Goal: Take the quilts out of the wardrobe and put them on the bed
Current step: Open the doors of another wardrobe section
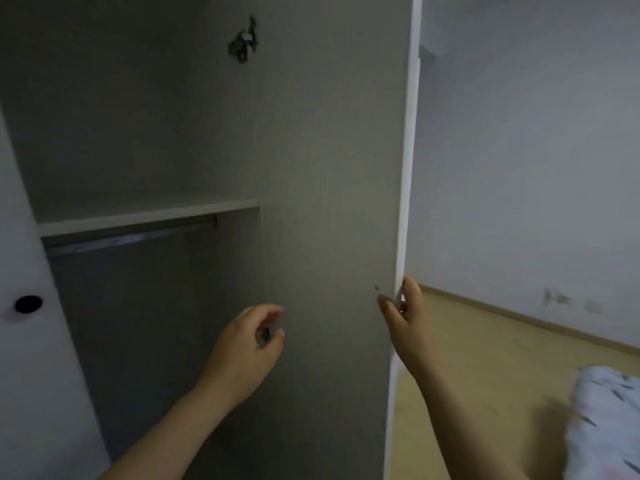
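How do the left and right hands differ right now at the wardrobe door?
Grip: the right hand pinches the free edge of the open wardrobe door, while the left hand holds nothing, its fingers loosely curled.
Place: the right hand sits at the door's outer edge, slightly higher. The left hand is in front of the door's inner face, nearer its hinge side.
Both are bare and reach forward.

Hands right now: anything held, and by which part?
Right hand grips the wardrobe door by its free vertical edge, low down. Left hand seems to hold nothing, fingers loosely curled before the door's inner face.
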Motion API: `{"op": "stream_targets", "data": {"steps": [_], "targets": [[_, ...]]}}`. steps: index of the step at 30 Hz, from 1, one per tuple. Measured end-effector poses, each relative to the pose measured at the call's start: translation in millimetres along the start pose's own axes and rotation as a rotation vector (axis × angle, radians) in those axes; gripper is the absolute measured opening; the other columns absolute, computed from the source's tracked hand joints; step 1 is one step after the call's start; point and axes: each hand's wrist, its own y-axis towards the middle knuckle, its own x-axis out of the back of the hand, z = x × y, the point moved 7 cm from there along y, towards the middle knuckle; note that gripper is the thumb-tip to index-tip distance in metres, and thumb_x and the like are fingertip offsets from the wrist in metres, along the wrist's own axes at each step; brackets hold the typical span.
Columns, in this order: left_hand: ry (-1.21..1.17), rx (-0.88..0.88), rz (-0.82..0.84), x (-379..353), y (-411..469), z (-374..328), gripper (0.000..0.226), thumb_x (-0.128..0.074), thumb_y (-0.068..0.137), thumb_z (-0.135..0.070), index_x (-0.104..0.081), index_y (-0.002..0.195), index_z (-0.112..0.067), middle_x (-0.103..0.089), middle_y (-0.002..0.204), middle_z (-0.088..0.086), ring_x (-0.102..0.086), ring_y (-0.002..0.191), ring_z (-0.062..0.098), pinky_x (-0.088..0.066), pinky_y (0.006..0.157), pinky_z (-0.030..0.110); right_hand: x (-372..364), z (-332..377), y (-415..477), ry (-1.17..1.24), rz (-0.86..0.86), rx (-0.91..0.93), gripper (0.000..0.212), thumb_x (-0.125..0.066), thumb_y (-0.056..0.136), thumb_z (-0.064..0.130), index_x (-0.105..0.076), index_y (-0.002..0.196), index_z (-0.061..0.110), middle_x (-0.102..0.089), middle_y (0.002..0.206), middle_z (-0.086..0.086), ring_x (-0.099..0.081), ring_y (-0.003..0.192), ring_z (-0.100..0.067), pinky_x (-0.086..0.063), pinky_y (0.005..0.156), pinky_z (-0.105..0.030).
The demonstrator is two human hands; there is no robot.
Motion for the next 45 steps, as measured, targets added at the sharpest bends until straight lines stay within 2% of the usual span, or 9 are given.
{"op": "stream_targets", "data": {"steps": [3,7,13,23,28,31,36,39,45], "targets": [[-0.005,-0.017,0.001,-8.4,-0.2,-1.7,0.026,-0.064,0.081,-0.01,-0.064,0.105,-0.02,-0.065,0.102,-0.005,-0.063,0.093,0.006,-0.051,0.086,0.026,14.9,-30.2,-1.4,-0.063,-0.063,-0.087,0.025,-0.052,0.093,0.022,-0.05,0.117,0.028,-0.068,0.097,0.001,-0.066,0.086,-0.023,-0.056,0.075,-0.044],[-0.028,-0.015,0.013,-16.4,0.3,0.2,0.026,-0.064,0.081,-0.01,-0.064,0.104,-0.024,-0.065,0.103,-0.009,-0.062,0.095,0.002,-0.048,0.086,0.02,35.4,-47.5,-15.4,-0.089,-0.197,-0.14,0.027,-0.054,0.092,0.014,-0.054,0.119,0.016,-0.064,0.103,0.001,-0.064,0.088,-0.012,-0.044,0.064,-0.017],[-0.042,-0.011,0.012,-16.6,3.0,7.6,0.026,-0.065,0.081,-0.009,-0.063,0.103,-0.023,-0.065,0.102,-0.006,-0.063,0.094,0.007,-0.051,0.088,0.027,23.4,-13.4,-39.2,-0.113,-0.366,0.005,0.037,-0.063,0.084,0.01,-0.051,0.119,0.018,-0.053,0.108,0.002,-0.054,0.096,-0.015,-0.051,0.074,-0.031],[-0.011,0.051,-0.098,39.5,-6.7,42.2,0.028,-0.064,0.082,-0.01,-0.061,0.104,-0.028,-0.063,0.105,-0.007,-0.06,0.096,0.004,-0.051,0.09,0.031,-78.4,47.5,-43.2,-0.018,0.013,0.127,0.019,-0.061,0.087,0.018,-0.056,0.105,0.024,-0.057,0.097,0.005,-0.058,0.08,-0.007,-0.048,0.063,-0.015],[0.163,0.082,-0.345,133.9,-10.0,67.2,0.034,-0.061,0.084,-0.012,-0.058,0.117,-0.018,-0.055,0.113,-0.006,-0.05,0.102,0.005,-0.04,0.087,0.023,-164.2,85.1,-42.2,0.04,0.176,0.182,0.015,-0.059,0.087,0.026,-0.057,0.102,0.025,-0.059,0.096,0.004,-0.06,0.078,-0.008,-0.054,0.067,-0.025],[0.3,0.098,-0.426,186.4,-11.1,83.6,0.036,-0.063,0.082,-0.01,-0.058,0.118,-0.013,-0.056,0.117,0.004,-0.054,0.107,0.018,-0.039,0.09,0.027,-215.5,108.3,-48.1,0.097,0.263,0.218,0.019,-0.055,0.082,0.031,-0.057,0.099,0.024,-0.06,0.094,0.002,-0.061,0.074,-0.013,-0.054,0.064,-0.03],[0.373,0.197,-0.476,237.8,-27.2,121.9,0.036,-0.063,0.081,-0.009,-0.057,0.117,-0.014,-0.052,0.113,0.0,-0.055,0.107,0.021,-0.042,0.089,0.03,-276.2,128.4,-63.4,0.148,0.39,0.252,0.014,-0.06,0.088,0.019,-0.057,0.1,0.026,-0.06,0.095,0.007,-0.06,0.075,-0.007,-0.048,0.062,-0.015],[0.388,0.256,-0.5,252.2,-33.9,137.7,0.037,-0.062,0.082,-0.01,-0.055,0.118,-0.017,-0.046,0.112,-0.007,-0.053,0.108,0.019,-0.04,0.087,0.029,-301.7,130.2,-67.5,0.179,0.444,0.239,0.014,-0.059,0.089,0.02,-0.058,0.102,0.027,-0.061,0.096,0.009,-0.059,0.079,-0.004,-0.05,0.063,-0.015],[0.415,0.333,-0.496,252.4,-29.7,156.9,0.049,-0.061,0.083,-0.015,-0.046,0.13,-0.02,-0.045,0.127,0.001,-0.049,0.115,0.018,-0.043,0.095,0.032,-336.9,130.5,-51.1,0.285,0.535,0.224,0.013,-0.058,0.09,0.019,-0.058,0.101,0.025,-0.062,0.094,0.008,-0.058,0.083,0.0,-0.047,0.067,-0.01]]}}
